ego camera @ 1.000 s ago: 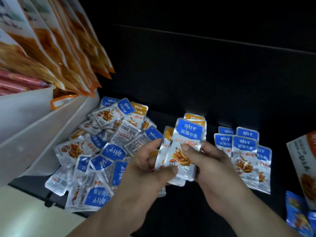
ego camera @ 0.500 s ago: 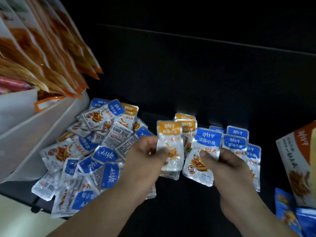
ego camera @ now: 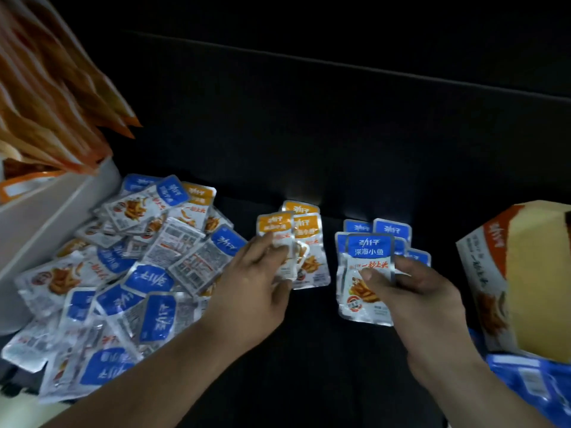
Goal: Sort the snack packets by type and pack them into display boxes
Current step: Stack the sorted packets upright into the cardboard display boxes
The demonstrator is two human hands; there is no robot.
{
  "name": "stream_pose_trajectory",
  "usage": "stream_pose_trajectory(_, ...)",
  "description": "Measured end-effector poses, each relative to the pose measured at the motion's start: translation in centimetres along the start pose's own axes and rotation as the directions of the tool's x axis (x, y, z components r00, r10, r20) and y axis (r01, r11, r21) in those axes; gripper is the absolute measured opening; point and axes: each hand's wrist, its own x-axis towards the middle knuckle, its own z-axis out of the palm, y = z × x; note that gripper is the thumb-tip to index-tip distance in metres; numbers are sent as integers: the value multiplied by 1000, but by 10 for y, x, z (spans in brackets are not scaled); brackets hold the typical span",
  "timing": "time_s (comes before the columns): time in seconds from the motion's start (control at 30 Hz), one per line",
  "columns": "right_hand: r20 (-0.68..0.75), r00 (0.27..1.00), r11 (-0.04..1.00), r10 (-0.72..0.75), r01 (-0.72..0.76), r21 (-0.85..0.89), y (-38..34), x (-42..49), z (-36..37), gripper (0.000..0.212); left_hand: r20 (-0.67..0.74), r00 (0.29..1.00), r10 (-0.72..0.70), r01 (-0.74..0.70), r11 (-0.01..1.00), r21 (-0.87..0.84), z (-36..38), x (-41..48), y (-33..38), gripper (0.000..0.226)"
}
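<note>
Pinching blue packet between right hand's fingers.

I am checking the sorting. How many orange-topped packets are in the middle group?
3. One packet is gripped by the left hand, one lies behind it, one to its right. More may be hidden beneath.
</note>
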Motion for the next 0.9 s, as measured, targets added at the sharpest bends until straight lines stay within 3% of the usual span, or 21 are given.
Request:
stream_pose_trajectory(0.2, -136, 958, 916, -252, 191, -353, 8, 32, -34, 41, -54, 992, 115, -115, 993, 5, 8, -17, 1, 49)
stream_pose_trajectory(0.27, -91, 952, 796, -293, 190, -575, 16, 43, -33, 39, -57, 995, 87, -83, 993, 80, 5, -22, -7, 45)
stream_pose_trajectory(0.37, -40, 940, 523, -339, 153, -839, 29, 53, -32, 41, -73, 997, -11, 31, 961, 276, -8, -28, -32, 49)
stream_pose_trajectory(0.5, -3, 812, 350, -584, 249, -903, 35, 54, -24, 30, -36, 994, -101, 107, 915, 389, -19, -33, -63, 60)
stream_pose_trajectory(0.63, 240, 681, 332, -692, 595, -732, 34, 32, 16, 25, -38, 999, -31, 44, 904, 425, -17, -35, -67, 57)
stream_pose_trajectory(0.7, 444, 644, 323, -623, 729, -604, 30, 16, 48, 35, -20, 999, -26, 32, 909, 415, -15, -36, -70, 56)
stream_pose_trajectory(0.77, 639, 648, 294, -414, 760, -580, 28, 2, 79, 58, -2, 1000, -10, 10, 910, 415, -13, -38, -76, 56)
stream_pose_trajectory(0.83, 714, 669, 234, -206, 742, -628, 29, -5, 103, 75, 9, 1000, 1, -4, 915, 404, -14, -40, -81, 55)
stream_pose_trajectory(0.9, 707, 699, 179, -106, 713, -678, 30, -7, 115, 72, -1, 1000, 16, -14, 916, 401, -17, -43, -87, 54)
